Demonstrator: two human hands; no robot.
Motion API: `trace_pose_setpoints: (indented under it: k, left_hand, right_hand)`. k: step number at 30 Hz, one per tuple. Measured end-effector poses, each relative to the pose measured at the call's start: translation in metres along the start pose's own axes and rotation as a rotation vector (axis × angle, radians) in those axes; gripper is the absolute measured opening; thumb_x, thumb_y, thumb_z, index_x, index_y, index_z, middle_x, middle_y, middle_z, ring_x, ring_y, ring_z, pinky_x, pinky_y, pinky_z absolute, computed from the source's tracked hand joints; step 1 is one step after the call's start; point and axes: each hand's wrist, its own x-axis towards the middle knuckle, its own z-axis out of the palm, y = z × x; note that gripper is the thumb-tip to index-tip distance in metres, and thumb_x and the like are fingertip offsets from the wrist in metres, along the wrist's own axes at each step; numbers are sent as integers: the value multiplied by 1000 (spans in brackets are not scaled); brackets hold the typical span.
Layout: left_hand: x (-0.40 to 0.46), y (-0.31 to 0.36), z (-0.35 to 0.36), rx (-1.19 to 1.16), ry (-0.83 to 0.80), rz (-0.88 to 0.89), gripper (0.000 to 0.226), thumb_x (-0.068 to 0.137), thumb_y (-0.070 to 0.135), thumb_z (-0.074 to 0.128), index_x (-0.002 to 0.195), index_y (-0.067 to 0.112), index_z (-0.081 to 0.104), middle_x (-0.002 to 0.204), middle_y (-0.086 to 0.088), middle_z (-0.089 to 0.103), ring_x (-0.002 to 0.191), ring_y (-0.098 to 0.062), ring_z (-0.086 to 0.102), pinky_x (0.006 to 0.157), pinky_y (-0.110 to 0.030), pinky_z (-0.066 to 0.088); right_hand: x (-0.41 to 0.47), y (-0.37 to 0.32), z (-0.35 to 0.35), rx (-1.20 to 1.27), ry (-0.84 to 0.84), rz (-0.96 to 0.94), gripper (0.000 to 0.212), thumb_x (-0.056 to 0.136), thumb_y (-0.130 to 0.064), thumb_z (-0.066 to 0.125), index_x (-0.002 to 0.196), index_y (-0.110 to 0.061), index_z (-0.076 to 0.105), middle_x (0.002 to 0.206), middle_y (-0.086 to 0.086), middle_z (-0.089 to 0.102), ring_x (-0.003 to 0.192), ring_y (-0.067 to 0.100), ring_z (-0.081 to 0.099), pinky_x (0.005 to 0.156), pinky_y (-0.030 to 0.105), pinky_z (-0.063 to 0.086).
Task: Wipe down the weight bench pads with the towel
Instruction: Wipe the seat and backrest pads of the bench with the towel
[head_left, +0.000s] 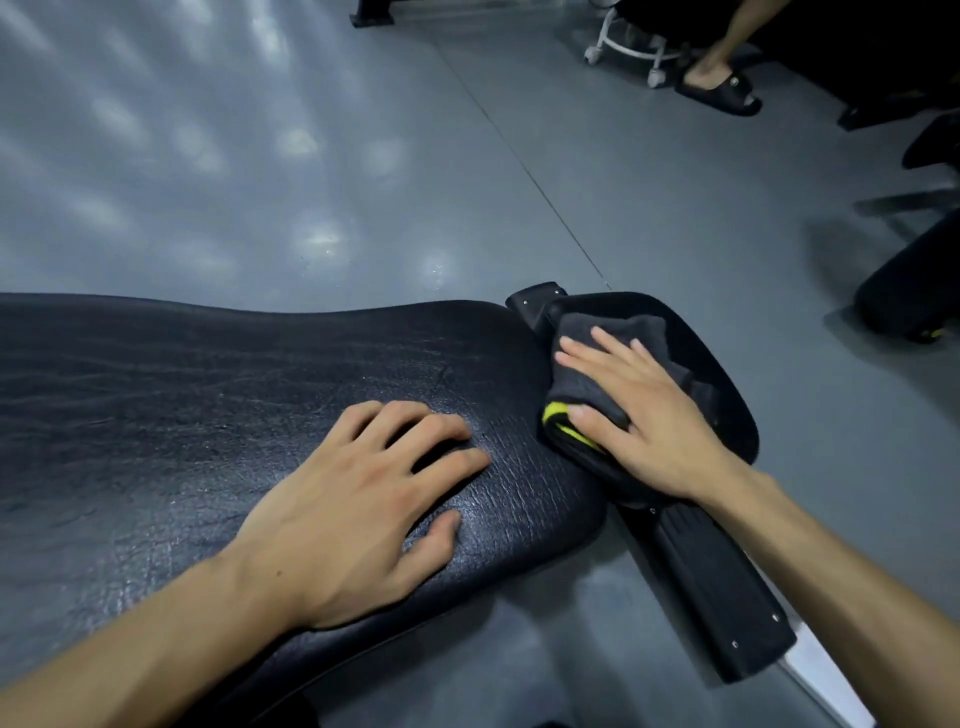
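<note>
A long black leather bench pad (182, 405) stretches from the left edge to the middle of the head view. My left hand (358, 499) rests flat on its right end, fingers spread, holding nothing. To the right lies a smaller black seat pad (727, 395). A folded dark grey towel (618, 332) with a yellow-green edge lies on that seat pad. My right hand (644, 410) presses down on the towel, thumb hooked at its yellow edge. The towel's near part is hidden under my palm.
The black frame bracket (711, 587) runs under the seat pad toward the lower right. Grey floor (260, 156) surrounds the bench. Another person's sandalled foot (722, 88) and a white stool base (628, 49) are at the top right. Dark equipment (909, 291) stands at the right edge.
</note>
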Motion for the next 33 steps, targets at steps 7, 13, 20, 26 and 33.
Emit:
trace_pose_setpoints:
  k: [7, 13, 20, 26, 33]
  left_hand:
    - [1, -1, -1, 0, -14, -5, 48, 96, 51, 44, 141, 36, 49, 141, 11, 48, 127, -20, 44, 110, -42, 33]
    - [-1, 1, -5, 13, -39, -18, 49, 97, 52, 40, 143, 38, 47, 142, 13, 47, 129, -18, 43, 111, -40, 32]
    - [-2, 3, -1, 31, 8, -9, 48, 97, 51, 40, 142, 35, 50, 141, 11, 49, 127, -20, 45, 110, -41, 34]
    - [-1, 1, 2, 18, 20, -1, 47, 97, 50, 41, 141, 35, 51, 141, 11, 50, 127, -21, 46, 109, -42, 35]
    - [2, 0, 1, -5, 4, 2, 47, 96, 51, 42, 139, 36, 51, 141, 11, 49, 127, -21, 45, 110, -42, 34]
  right_hand:
    - [74, 13, 4, -14, -13, 119, 66, 94, -69, 31, 147, -35, 50, 162, -16, 34, 155, 9, 14, 127, 44, 6]
    - [10, -12, 3, -20, 40, 142, 68, 96, -69, 27, 146, -30, 52, 160, -17, 35, 154, 6, 14, 127, 42, 8]
    - [-98, -21, 3, -13, 45, 91, 54, 101, -58, 40, 147, -32, 50, 162, -23, 29, 155, 6, 11, 127, 37, 4]
    - [-55, 10, 1, 27, 150, 208, 63, 99, -67, 27, 150, -36, 45, 161, -20, 33, 154, 5, 16, 126, 38, 12]
    - [40, 80, -19, -30, 167, 711, 73, 98, -68, 16, 146, -24, 46, 157, 2, 44, 148, 24, 34, 119, 46, 27]
